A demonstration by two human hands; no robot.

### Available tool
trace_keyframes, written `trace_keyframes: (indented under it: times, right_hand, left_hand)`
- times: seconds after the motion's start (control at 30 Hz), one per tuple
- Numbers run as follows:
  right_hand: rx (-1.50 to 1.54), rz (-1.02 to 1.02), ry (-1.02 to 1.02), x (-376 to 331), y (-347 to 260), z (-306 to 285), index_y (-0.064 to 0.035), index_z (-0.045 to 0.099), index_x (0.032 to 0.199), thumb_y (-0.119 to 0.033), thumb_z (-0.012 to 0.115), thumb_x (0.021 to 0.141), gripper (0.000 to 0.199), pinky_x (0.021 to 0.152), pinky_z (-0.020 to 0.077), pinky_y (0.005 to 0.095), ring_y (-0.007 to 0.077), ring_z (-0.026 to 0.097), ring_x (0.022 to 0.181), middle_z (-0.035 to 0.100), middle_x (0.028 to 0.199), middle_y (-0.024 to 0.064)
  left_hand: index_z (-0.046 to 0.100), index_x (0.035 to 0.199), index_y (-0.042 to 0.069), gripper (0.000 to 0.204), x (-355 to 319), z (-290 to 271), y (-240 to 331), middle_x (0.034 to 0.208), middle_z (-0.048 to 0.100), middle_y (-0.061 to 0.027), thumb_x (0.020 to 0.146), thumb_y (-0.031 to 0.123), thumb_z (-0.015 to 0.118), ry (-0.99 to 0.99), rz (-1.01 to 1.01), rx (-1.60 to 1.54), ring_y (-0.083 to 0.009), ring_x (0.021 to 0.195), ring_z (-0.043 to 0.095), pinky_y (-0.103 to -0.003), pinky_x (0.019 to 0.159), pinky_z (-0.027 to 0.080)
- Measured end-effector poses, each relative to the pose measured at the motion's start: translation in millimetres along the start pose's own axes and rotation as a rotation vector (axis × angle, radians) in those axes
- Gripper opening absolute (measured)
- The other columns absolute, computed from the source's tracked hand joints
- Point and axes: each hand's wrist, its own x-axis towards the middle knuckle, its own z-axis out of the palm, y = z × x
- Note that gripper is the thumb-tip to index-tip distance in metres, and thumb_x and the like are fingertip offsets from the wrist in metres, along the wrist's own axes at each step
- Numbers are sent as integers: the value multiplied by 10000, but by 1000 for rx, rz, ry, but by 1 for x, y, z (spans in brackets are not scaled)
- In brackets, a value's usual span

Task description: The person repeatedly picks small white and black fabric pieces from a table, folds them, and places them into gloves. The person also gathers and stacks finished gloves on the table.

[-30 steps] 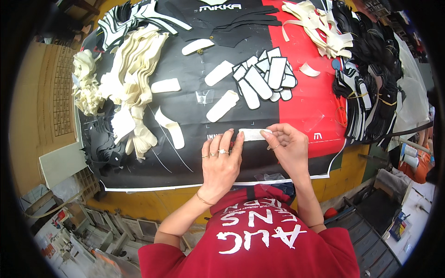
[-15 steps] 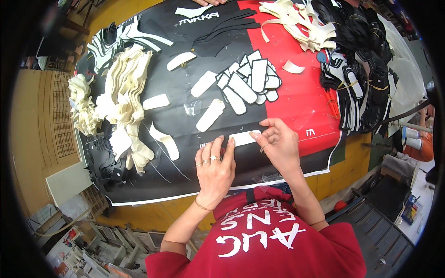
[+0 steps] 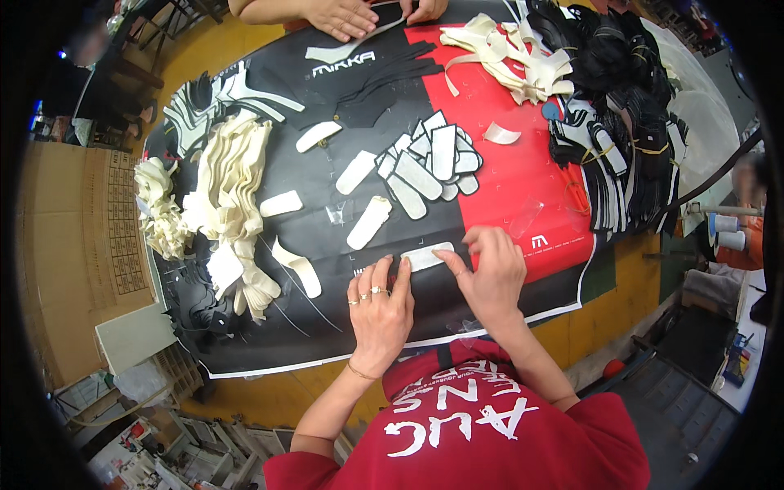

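A small white oblong patch [image 3: 426, 257] lies on the black part of the printed sheet, close to its near edge. My left hand [image 3: 381, 306] rests flat with fingers stretched out, its thumb touching the patch's left end. At the right end, my right hand [image 3: 494, 273] presses with the thumb while its other fingers stay apart, bent above the sheet. Beyond my hands is a heap of white oblong patches with black borders [image 3: 429, 163]. Loose cream patches, among them one cream patch [image 3: 369, 223], lie left of the heap.
Wavy stacks of cream strips [image 3: 233, 175] stand at left, beside black-and-white cut pieces [image 3: 192, 114]. Bundled black pieces [image 3: 608, 155] and cream strips [image 3: 514, 57] fill the far right. Across the table, another person's hands [image 3: 343, 16] handle a pale strip.
The other person's hands have come farther into view at the top. My hands stay at the patch's two ends, and the patch looks slightly more tilted. The whole view has shifted a little.
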Motion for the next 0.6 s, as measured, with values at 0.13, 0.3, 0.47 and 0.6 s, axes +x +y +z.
trace_keyframes:
  times: [0.13,0.3,0.47,0.6]
  right_hand:
    - [-67,-457,-61,-21,-4,12,-72,609,1291,-437,599,939,507,1051,359,486,278,488,1311,543,1411,103]
    - [-54,-395,-426,-30,5,9,-100,437,1487,-555,515,946,712,1194,166,551,304,286,1484,314,1601,133]
    - [-219,-251,-285,-29,32,-14,-111,487,1452,-520,559,944,656,1185,200,560,292,279,1489,348,1580,141]
    - [-73,-268,-121,-24,36,-22,-66,575,1336,-345,651,921,506,1116,320,493,293,419,1382,495,1444,143]
  left_hand:
    - [661,1229,61,444,1,-1,1,1253,572,-138,786,88,689,6,15,0,-307,1154,539,-474,997,409]
    - [678,1187,66,413,5,-3,2,1221,599,-129,778,118,681,47,40,77,-288,1154,557,-464,982,419]
    - [692,1145,69,394,8,-4,4,1169,607,-132,751,51,684,101,59,62,-312,1105,582,-456,964,427]
    - [695,1095,53,332,11,-5,5,1142,611,-128,764,41,686,115,70,31,-315,1092,589,-459,962,428]
